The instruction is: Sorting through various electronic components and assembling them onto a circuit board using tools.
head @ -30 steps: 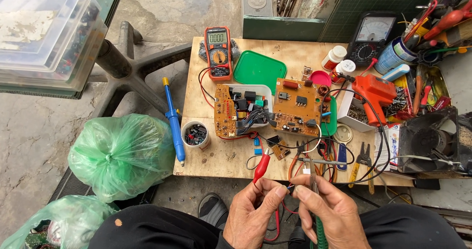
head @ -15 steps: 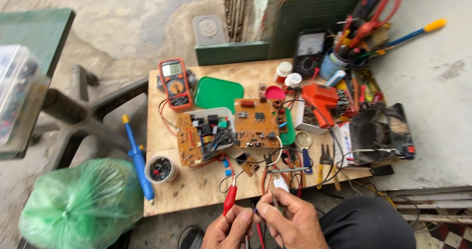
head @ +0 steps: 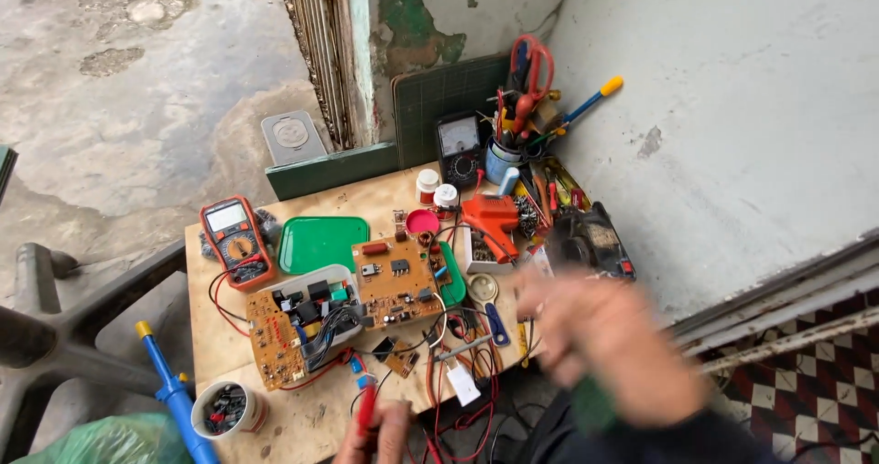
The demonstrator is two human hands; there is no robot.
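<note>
Motion blurs the right hand (head: 609, 340), raised between the camera and the worktop (head: 316, 418), so I cannot tell whether its grip is open or closed; a smear of green shows under it, possibly something held, but too blurred to name. The left hand (head: 380, 436) sits low at the near edge, fingers closed round a red probe (head: 366, 407) whose tip points up toward the boards, a hold that likely keeps the point ready for the solder side.

Just beyond that grip lie two circuit boards (head: 343, 313), side by side and tilted, with red and black leads (head: 458, 400) trailing from them toward the hands (the tangle is too dense to trace). Farther out and left of the grip stands an orange multimeter (head: 236, 237), face up where its screen can be read from the seat. A green tray (head: 320, 242) lies beyond the boards. To the left of the grip, near the edge, a small tub (head: 226, 409) holds loose parts, and a blue desoldering pump (head: 169, 395) overhangs the edge beside it. Well beyond the right hand, a cup of tools (head: 517, 130) and an orange glue gun (head: 490, 217) stand against the wall, probably kept out of the working area.
</note>
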